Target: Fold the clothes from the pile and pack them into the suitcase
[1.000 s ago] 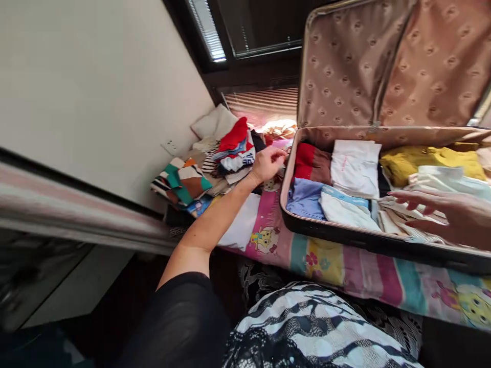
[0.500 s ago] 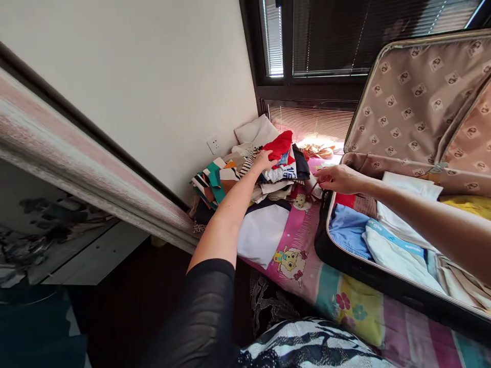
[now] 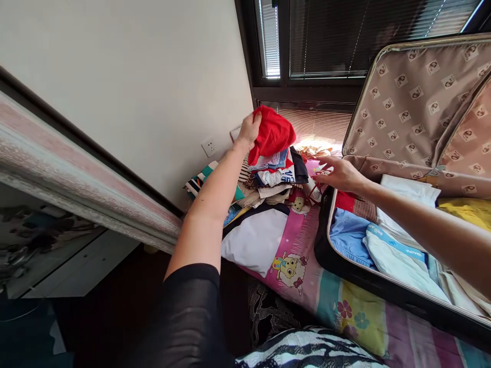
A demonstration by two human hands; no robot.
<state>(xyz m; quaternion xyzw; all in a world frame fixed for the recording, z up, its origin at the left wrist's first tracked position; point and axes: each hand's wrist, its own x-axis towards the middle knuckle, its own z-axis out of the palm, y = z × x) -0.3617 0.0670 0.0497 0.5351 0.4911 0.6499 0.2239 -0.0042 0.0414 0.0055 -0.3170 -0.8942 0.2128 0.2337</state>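
The left hand [image 3: 250, 131] pinched a red garment [image 3: 273, 134] over the clothes pile [image 3: 270, 191] at the far left corner of the patterned mat [image 3: 324, 286]. The right hand [image 3: 340, 175], fingers spread, reached past the open suitcase's [image 3: 387, 278] left edge, perhaps touching a thin red cord [image 3: 315, 191].

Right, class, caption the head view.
Left hand holds a red garment over piled clothes beside an open suitcase.

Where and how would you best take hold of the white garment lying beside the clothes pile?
Probably by its near edge, from the wearer's side: the white garment lies flat, that edge reaching the patterned bedding's rim, while its dark-trimmed far side meets the clothes pile.
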